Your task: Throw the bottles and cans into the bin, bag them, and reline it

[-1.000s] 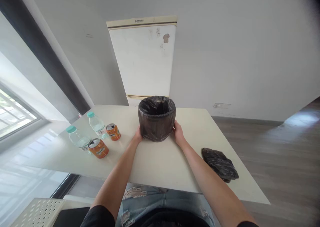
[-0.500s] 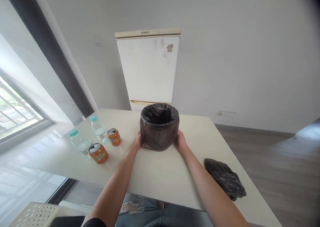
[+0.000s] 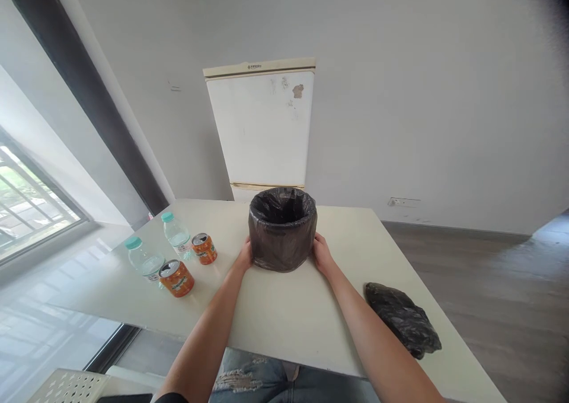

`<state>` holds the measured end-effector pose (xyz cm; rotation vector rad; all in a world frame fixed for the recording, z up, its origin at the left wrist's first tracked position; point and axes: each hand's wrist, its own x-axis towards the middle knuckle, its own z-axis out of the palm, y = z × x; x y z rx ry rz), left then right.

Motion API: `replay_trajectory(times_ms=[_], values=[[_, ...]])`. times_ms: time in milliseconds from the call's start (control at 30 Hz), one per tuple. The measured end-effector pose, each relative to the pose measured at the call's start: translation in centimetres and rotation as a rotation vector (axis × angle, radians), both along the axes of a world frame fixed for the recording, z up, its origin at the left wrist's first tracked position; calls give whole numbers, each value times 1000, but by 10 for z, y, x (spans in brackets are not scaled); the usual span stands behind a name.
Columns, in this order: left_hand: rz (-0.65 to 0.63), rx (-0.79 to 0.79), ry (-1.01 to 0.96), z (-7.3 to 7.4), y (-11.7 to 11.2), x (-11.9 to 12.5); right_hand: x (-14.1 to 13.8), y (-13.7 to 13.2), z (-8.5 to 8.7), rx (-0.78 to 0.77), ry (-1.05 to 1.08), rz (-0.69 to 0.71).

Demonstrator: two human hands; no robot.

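A round trash bin point(image 3: 283, 246), lined with a black plastic bag folded down over its outside, stands upright on the table. My left hand point(image 3: 245, 255) is pressed to its left side, and my right hand point(image 3: 322, 253) to its right side. Both hands grip it low, with some fingers hidden behind the bin. To the left are two orange soda cans, a nearer can point(image 3: 176, 278) and a farther can point(image 3: 204, 249). Beside them stand two clear bottles with teal caps, one nearer bottle point(image 3: 146, 262) and one farther bottle point(image 3: 176, 235).
A crumpled black plastic bag point(image 3: 402, 319) lies on the white table point(image 3: 284, 314), right of my right forearm. Behind the table stands a white refrigerator point(image 3: 262, 130). A perforated plastic basket point(image 3: 71, 385) shows at the lower left, below the table edge.
The view has tilted slightly, so everything sits a little lower in the picture. Both hands stay on the sides of the bin, and the cans, bottles and loose bag keep their places.
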<state>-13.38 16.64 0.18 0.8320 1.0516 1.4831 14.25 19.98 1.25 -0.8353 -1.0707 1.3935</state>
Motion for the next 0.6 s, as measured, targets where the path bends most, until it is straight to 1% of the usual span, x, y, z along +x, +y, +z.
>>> replay_trajectory(times_ms=[100,233,400,600], values=[[15,-66,-22,0,1,0,0,0,0,9,-6,2],[24,-96,-41,0,3,1,-1,-1,1,21,-9,-1],[37,-104,-52,1,4,3,0,-1,1,1,-10,-4],[54,-70,-69,2,2,6,0,-2,4,-28,-11,3]])
